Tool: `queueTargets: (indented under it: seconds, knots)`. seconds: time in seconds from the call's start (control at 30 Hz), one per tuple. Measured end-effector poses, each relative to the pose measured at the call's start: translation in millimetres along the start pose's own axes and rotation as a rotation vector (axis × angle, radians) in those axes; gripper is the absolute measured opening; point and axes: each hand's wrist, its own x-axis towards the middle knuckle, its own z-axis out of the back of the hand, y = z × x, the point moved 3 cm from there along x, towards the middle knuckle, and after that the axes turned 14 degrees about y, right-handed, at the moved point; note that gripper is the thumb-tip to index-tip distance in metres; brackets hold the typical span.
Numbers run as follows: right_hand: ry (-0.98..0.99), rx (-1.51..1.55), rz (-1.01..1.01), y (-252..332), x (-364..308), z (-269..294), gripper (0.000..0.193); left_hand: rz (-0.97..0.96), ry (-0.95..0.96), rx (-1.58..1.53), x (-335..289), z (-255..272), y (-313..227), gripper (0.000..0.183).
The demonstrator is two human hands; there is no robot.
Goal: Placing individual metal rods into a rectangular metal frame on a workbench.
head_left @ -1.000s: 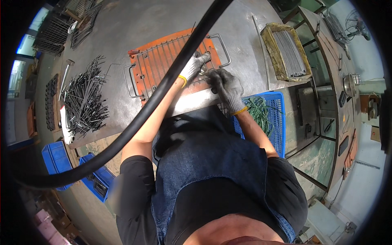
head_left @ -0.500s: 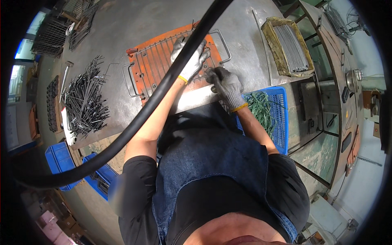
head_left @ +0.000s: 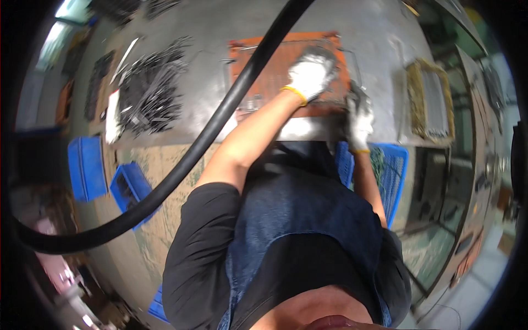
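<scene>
An orange jig plate (head_left: pixel 261 69) lies on the metal worktable, with thin wires across it and a bent wire handle (head_left: pixel 356 61) jutting past its right side; motion blurs the details. My left hand (head_left: pixel 314 70), in a white and grey work glove with a yellow cuff, is over the plate's right half. Its fingers are smeared, so their grip cannot be made out. At the plate's front right corner is my gloved right hand (head_left: pixel 360 118), its fingers pointing away from me and blurred. Whether it holds anything is unclear.
A thick black cable (head_left: pixel 209 126) crosses the view diagonally. Left on the table lies a pile of thin dark metal rods (head_left: pixel 151 91). A yellowish box (head_left: pixel 415 99) of rods stands at right. Below the edge are a blue basket (head_left: pixel 400 181) with green strips and blue bins (head_left: pixel 87 170).
The whole view has shifted, with the table now further right in it. My left hand has moved toward the plate's right side, and my right hand to its front right corner.
</scene>
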Motion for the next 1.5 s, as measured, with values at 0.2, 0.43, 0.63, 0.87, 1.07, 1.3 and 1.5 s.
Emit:
queueTargets:
  seconds: [0.2,0.43,0.63,0.87,1.07,1.3,1.5]
  knots:
    - [-0.003,0.186,-0.117,22,0,8,0.036,0.024,-0.421,-0.054,-61,63,91,0.051]
    - [0.002,-0.003,0.073,23,2,7,0.036,1.011,-0.044,0.634,-164,104,240,0.017]
    - [-0.007,0.05,-0.082,21,2,5,0.036,0.76,0.072,0.592,-191,103,277,0.019]
    - [-0.079,0.316,-0.206,31,8,46,0.047,0.653,-0.213,0.818,-184,196,225,0.021]
    - [0.251,-0.037,0.176,82,-4,16,0.038,0.115,-0.315,-1.348,-146,125,163,0.043]
    - [0.773,1.055,-0.337,144,-23,-71,0.04,0.216,-0.399,-2.106,-119,18,60,0.031]
    - [0.695,0.913,-0.256,137,-18,-77,0.035,0.124,-0.26,-1.741,-135,28,68,0.025]
